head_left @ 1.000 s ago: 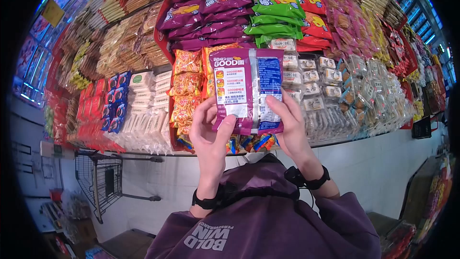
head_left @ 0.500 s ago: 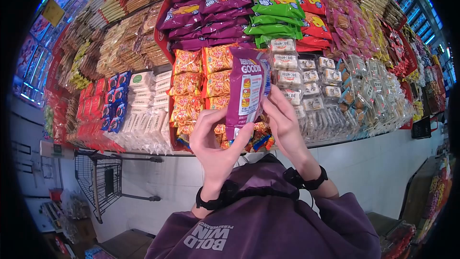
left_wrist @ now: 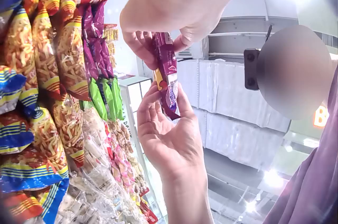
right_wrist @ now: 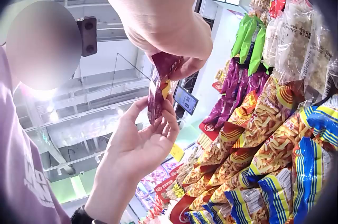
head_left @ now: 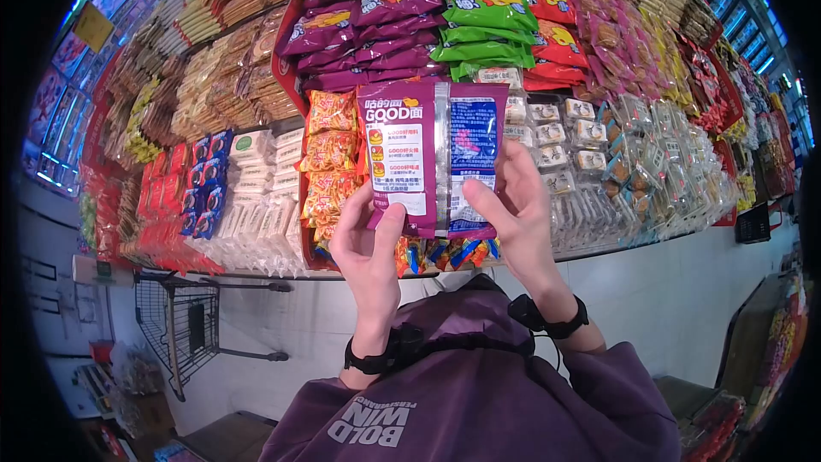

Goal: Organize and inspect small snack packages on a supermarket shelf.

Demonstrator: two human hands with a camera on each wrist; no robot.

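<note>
A purple noodle packet faces me back side up in the head view, its silver seam running down the middle beside a blue text panel. My left hand grips its lower left edge, thumb on the front and fingers behind. On the lower right, my right hand pinches the packet the same way, its thumb over the blue panel. Edge-on in the left wrist view, the packet shows between both hands. From the right wrist view the packet also looks thin, held at both sides.
Behind the packet, a shelf holds stacked purple packets, green packets and red packets. Orange snack bags lie to the left, clear-wrapped white packs to the right. A shopping cart stands on the floor at lower left.
Half a second ago the packet was turned partly edge-on, with the right hand's fingers at its side. It has swung back flat towards me, and the right thumb lies on its face again.
</note>
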